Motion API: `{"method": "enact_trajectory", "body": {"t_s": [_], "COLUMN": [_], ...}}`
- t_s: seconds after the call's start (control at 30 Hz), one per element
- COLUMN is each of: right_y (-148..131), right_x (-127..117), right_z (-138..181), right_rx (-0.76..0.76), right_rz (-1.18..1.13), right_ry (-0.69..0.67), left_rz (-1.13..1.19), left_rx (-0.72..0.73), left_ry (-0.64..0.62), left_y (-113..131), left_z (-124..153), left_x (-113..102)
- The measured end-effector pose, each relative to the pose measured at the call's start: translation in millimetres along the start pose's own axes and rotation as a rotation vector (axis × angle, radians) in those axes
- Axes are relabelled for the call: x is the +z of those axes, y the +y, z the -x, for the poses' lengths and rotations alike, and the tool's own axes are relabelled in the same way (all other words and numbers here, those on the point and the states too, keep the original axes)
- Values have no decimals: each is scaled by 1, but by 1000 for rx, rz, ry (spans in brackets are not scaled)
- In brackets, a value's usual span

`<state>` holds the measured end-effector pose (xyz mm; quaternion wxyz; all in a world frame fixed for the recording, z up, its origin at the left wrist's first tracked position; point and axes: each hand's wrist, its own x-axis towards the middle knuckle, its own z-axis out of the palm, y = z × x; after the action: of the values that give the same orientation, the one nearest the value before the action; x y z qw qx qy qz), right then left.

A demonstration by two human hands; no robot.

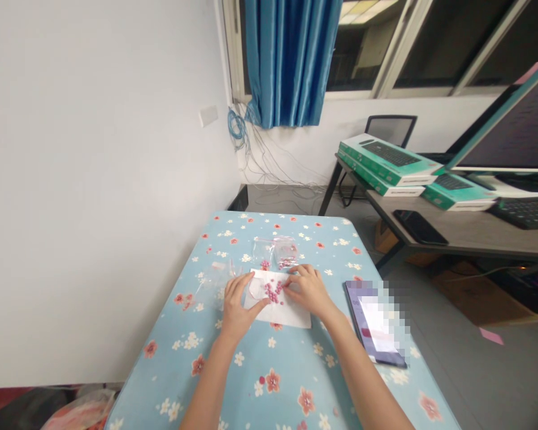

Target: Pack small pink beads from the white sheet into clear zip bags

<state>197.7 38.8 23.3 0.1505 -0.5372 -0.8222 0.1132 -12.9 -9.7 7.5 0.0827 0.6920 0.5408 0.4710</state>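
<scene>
A white paper sheet point(291, 313) lies on the blue flowered table point(273, 370), with a small heap of pink beads point(273, 291) on it. My left hand point(237, 307) rests on the sheet's left edge, fingers apart and thumb pointing toward the beads. My right hand point(308, 288) is at the sheet's right side, its fingertips pinched together at the bead heap; what they grip is too small to make out. Two small clear bags point(275, 251) with pink beads lie just behind the sheet.
A phone point(363, 325) lies on the table to the right of my right arm. A white wall runs along the left. A grey desk point(466, 233) at the right holds green keyboard boxes point(385, 161), a monitor and a keyboard. A blue curtain hangs behind.
</scene>
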Motion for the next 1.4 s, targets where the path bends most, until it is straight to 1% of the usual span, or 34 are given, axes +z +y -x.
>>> {"method": "enact_trajectory", "body": {"t_s": [0.17,0.33,0.43,0.53,0.7,0.83,1.13,1.27,1.4], "right_y": [0,0,-5,-17,-47,-60,-64,-61,-49], "right_x": [3,0,-7,-16,-29,-29,-22,-24,-31], "right_z": [0,-1,-2,-1,4,5,3,3,3], "right_rx": [-8,-22,-19,-4,-66,-116,-134,-129,-62], "right_rz": [6,-32,-201,-412,-573,-569,-553,-574,-563], "right_ry": [3,27,8,-15,22,23,23,22,21], "left_rz": [26,34,40,46,42,42,38,50,50], "left_rx": [-62,-70,-53,-31,-8,27,36,23,-9], "left_ry": [-21,-28,-30,-29,-34,-21,-2,-11,-17], "left_y": [-1,-3,-3,-3,-1,2,3,2,-1], "left_z": [1,2,1,2,1,0,0,0,1], "left_x": [3,5,5,4,4,4,5,6,6]}}
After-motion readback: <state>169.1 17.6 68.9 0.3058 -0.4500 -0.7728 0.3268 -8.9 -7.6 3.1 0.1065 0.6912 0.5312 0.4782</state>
